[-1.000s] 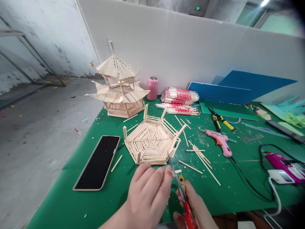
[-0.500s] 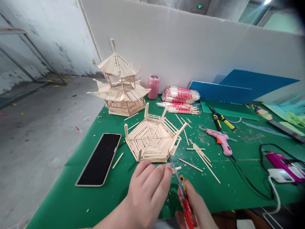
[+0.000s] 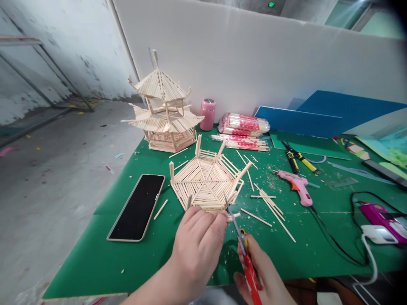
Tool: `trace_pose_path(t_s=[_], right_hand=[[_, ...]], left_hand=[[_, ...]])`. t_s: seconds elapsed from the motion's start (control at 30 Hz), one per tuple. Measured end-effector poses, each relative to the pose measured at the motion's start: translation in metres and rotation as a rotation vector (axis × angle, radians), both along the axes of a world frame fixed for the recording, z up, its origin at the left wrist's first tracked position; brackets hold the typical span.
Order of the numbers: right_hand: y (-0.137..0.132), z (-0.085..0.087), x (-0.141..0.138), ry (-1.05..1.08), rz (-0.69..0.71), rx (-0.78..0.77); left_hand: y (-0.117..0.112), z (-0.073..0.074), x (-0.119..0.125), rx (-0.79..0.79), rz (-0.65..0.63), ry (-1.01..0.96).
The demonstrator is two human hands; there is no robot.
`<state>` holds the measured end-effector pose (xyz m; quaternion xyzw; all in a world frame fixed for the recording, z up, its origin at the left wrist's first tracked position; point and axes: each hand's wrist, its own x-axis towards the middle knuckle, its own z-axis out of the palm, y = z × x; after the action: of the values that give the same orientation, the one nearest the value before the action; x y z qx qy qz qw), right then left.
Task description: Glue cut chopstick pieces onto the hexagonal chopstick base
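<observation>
My right hand [image 3: 265, 264] is closed around red-handled shears [image 3: 250, 271], whose narrow blades point up and away beside my left fingertips. Between the blades lies a short wooden stick [image 3: 234, 217]. The fingers of my left hand [image 3: 197, 243] are curled around its other end, which they hide. Just beyond both hands, a six-sided stick base [image 3: 206, 182] rests on the green tabletop, short posts standing at its corners. My left knuckles overlap its near edge; I cannot tell whether they touch it.
Behind the base stand a stick pagoda [image 3: 162, 123] and a pink bottle [image 3: 207, 114]. Wrapped stick bundles [image 3: 243, 127] lie nearby. A phone [image 3: 136, 207] is at left. Loose sticks [image 3: 271, 203], a pink glue gun [image 3: 297, 184], yellow-handled pliers [image 3: 299, 159] and a cord [image 3: 333, 241] are at right.
The view has shifted slightly, so the table's things appear a little further right. Both hands keep nearly the same pose, with the stick still between the shears' blades.
</observation>
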<state>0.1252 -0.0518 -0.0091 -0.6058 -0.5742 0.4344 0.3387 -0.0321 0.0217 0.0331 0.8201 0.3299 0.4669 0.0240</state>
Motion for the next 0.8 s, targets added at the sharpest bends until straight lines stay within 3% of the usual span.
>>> trace_pose_path(t_s=[0.33,0.43,0.67,0.73,0.8], right_hand=[[0.003,-0.001,0.001,0.028,0.044,-0.029],[0.002,-0.001,-0.002,0.067,0.038,-0.059],[-0.008,-0.006,-0.007,0.183,-0.221,-0.132],[-0.011,-0.006,-0.002,0.184,-0.303,-0.190],[-0.012,-0.004,0.006,0.189,-0.326,-0.238]], left_hand=[[0.000,-0.001,0.001,-0.103,0.009,-0.069],[0.000,0.002,0.002,-0.200,-0.024,-0.138],[-0.003,0.004,-0.008,-0.713,0.001,-0.317],[-0.005,-0.005,-0.015,-0.725,0.063,-0.265],[-0.008,-0.020,-0.020,-0.571,0.080,-0.067]])
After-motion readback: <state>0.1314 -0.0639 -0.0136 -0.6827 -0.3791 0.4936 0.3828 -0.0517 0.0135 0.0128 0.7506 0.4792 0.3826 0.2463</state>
